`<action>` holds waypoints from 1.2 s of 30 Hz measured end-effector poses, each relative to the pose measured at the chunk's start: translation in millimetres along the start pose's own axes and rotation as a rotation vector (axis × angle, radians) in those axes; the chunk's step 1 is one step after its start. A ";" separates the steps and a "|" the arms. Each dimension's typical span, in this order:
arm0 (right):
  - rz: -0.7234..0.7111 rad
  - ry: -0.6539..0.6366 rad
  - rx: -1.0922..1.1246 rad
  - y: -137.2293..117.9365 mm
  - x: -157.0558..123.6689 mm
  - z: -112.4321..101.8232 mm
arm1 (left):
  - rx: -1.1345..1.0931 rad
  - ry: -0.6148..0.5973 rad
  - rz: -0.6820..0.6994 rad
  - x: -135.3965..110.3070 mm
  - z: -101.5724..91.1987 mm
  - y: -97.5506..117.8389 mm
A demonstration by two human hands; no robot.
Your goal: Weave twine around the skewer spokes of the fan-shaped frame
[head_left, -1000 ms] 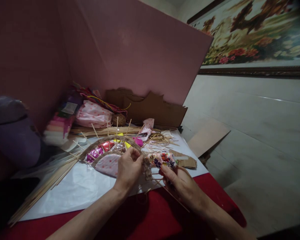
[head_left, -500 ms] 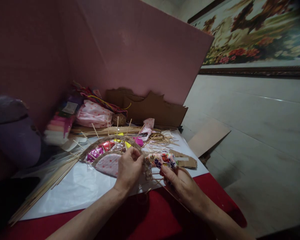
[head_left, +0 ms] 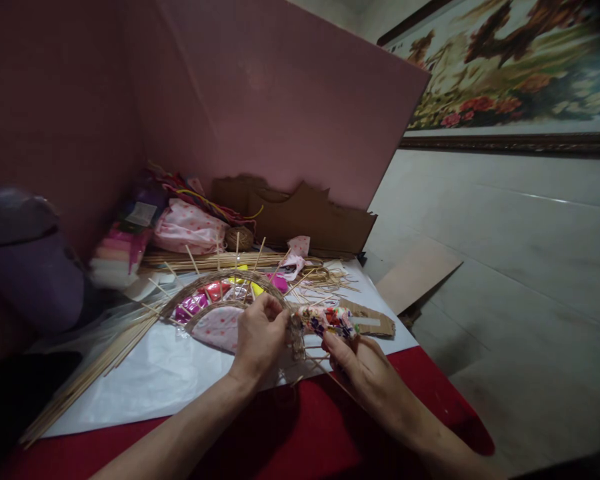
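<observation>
My left hand is closed in a pinch at the right end of a fan-shaped craft piece, and what the fingertips hold is hidden. Brown twine runs along the arched rim, with thin wooden sticks radiating out. Colourful plastic-wrapped pieces fill the band, and pink dotted fabric covers the inner half-round. A flower-patterned, cloth-wrapped handle lies in my right hand, thumb on top and fingers underneath. Between the hands hangs a twine-wrapped section with sticks poking out below.
Flat cardboard lies beyond the right hand. Bundled sticks rest at the left, others along the back. Behind are a twine ball, dotted cloth, coloured cords and torn cardboard. White sheeting covers part of the red tabletop.
</observation>
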State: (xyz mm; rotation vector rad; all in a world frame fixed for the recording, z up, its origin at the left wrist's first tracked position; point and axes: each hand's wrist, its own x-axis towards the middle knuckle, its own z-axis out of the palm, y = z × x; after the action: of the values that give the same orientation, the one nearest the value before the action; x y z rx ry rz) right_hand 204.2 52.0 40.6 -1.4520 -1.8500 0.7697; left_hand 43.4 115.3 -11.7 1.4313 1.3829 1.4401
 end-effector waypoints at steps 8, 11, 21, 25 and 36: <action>-0.075 0.023 -0.018 -7.3 0.3 0.7 | -0.046 0.015 -0.006 -0.7 -0.5 2.5; -0.104 0.035 -0.040 -7.5 0.0 1.6 | -0.032 0.004 -0.010 -0.3 -0.2 2.6; -0.316 0.061 -0.248 7.7 -8.5 1.5 | -0.001 0.005 0.004 -0.7 -0.3 0.3; -0.342 0.088 -0.301 14.7 -10.1 1.6 | -0.011 0.002 -0.003 0.0 -0.3 1.1; -0.328 0.063 -0.258 18.4 -11.0 2.1 | 0.023 0.013 0.016 0.1 0.3 0.1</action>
State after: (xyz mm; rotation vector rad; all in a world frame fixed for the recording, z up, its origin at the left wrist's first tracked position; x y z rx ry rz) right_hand 215.3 45.1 23.5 -1.2571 -2.1254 0.3317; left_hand 43.7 115.4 -11.7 1.4528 1.4033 1.4498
